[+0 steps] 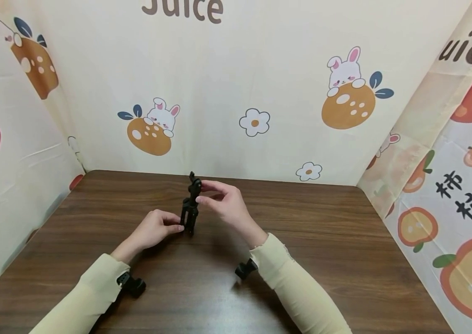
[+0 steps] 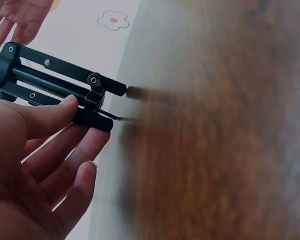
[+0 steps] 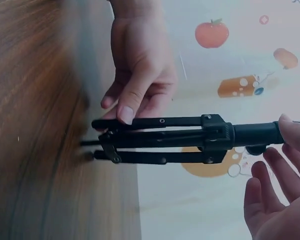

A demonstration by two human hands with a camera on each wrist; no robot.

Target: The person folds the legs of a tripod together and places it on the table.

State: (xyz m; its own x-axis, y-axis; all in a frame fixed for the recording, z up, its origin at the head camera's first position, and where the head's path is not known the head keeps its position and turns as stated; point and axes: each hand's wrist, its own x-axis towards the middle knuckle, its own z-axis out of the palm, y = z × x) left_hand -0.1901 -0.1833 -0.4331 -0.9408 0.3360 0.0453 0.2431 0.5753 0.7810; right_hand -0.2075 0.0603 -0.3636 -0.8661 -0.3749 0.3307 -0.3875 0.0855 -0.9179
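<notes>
A small black tripod [image 1: 191, 202] stands upright towards the back of the table, its legs [image 3: 160, 140] folded close to the centre column. My left hand [image 1: 155, 228] pinches one leg low down, near the foot, between thumb and fingers; the left wrist view shows the thumb [image 2: 50, 117] lying along that leg. Higher up, my right hand [image 1: 228, 204] holds the tripod's upper column with thumb and fingertips. The hinged collar [image 3: 217, 139] at the top of the legs lies between the two hands. In the right wrist view the tripod's top end runs behind my right hand and out of frame.
The brown wooden table [image 1: 323, 260] spreads out around both arms. A patterned curtain [image 1: 219, 83] with rabbits, fruit and flowers rises right behind the table's back edge, and more printed cloth hangs at the left and right sides. Small black cameras [image 1: 134, 285] hang at both wrists.
</notes>
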